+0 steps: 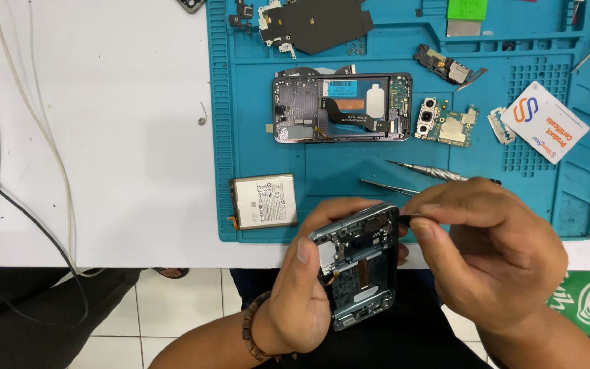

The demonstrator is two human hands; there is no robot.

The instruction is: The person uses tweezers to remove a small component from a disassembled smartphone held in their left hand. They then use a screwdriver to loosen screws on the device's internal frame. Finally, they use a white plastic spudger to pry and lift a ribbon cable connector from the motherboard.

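Phone frame [360,263] sits off the desk edge over my lap, left hand [302,294] wrapped round it so the open innards face up, right hand [493,253] pinching a thin tool at its top corner. Blue mat [261,137] carries another opened phone [341,107], loose battery [263,201], tweezers [387,186] close by.

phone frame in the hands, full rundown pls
The phone frame is an opened grey-green metal shell with the back off, showing dark inner boards, a small copper-coloured flex at its left side and silvery brackets near the top. It is held tilted above the table edge, clear of the blue mat. The left hand grips it from the left, thumb on the rim. The right hand pinches a small dark part at its top right corner.
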